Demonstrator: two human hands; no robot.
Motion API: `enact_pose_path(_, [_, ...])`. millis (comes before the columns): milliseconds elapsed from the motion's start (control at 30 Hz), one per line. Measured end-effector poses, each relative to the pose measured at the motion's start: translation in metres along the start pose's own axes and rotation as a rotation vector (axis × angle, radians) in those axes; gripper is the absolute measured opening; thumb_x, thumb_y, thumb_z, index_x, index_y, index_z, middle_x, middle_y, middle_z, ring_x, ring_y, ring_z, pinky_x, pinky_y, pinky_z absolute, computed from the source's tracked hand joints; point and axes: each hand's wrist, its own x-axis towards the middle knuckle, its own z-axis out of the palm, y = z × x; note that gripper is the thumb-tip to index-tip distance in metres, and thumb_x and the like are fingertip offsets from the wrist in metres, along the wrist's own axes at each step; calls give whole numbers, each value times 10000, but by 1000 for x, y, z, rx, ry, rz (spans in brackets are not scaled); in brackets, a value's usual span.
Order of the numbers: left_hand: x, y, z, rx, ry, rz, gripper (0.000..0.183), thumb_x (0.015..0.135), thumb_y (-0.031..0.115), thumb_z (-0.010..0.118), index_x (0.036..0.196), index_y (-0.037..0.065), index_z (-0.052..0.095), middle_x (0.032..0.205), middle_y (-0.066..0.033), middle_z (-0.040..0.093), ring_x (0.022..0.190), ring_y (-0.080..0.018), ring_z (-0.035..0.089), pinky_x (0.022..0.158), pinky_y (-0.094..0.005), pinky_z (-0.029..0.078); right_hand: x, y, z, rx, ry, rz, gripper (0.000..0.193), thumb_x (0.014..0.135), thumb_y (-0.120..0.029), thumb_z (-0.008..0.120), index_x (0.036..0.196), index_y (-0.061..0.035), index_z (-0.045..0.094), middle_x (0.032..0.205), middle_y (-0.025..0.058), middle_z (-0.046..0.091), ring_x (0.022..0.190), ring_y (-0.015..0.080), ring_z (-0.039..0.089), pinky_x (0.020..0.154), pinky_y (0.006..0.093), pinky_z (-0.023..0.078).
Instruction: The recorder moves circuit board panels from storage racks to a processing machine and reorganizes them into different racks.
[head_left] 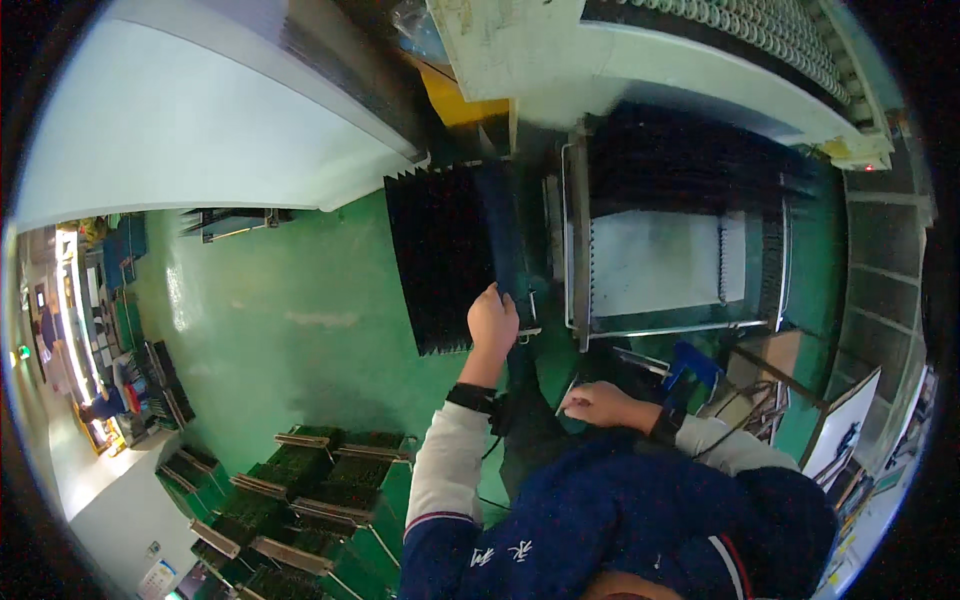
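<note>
In front of me stands a black rack of upright, closely set panels [435, 260] with jagged ends. My left hand [493, 322] reaches to its right side, fingers pressed together at the near end of a dark bluish flat panel [498, 215]. The dark surface hides how deep that grip goes. Close to my body, my right hand [610, 405] is curled, with thumb and fingers drawn together. A thin edge shows beside its fingertips, too small and dark to name. Both wrists wear dark bands.
A metal-framed cart [680, 328] with a pale bottom and dark panels stands right of the rack. Beyond it is a pale machine [545, 60] with rows of coils. Several green-and-black racks [300, 505] stand at lower left. A blue object [692, 368] lies near my right arm.
</note>
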Motion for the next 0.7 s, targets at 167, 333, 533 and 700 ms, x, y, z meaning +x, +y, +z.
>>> enact_pose_path(167, [42,-8,46,14,4,-54,211,834,173,551,945,3,608,829,-221,646,804,-394,627,710,-482,499,-47,-21,-94,215,-157,77,272,878,-275,629,1055,-73,674,982,91,694,884,199,668,746,339,524])
enact_pose_path(333, [70,-6,69,72,-26,-113,259,808,146,557,1007,-12,608,867,-212,655,810,-375,641,713,-462,522,-117,-69,-202,526,134,189,256,908,-195,602,1069,-3,653,953,97,694,847,160,661,716,279,534])
enact_pose_path(533, [84,-5,80,71,3,-112,319,749,117,597,1036,-24,608,868,-210,657,825,-378,638,721,-456,521,-159,-71,-281,256,898,39,188,927,-106,512,1006,0,646,915,92,681,833,161,645,747,295,519])
enact_pose_path(700, [93,9,76,78,-59,-165,322,773,137,597,1059,-12,611,909,-210,660,881,-372,639,729,-454,520,-149,-63,-303,-346,1039,-40,171,845,-35,574,999,-2,641,974,110,658,905,229,623,804,337,488])
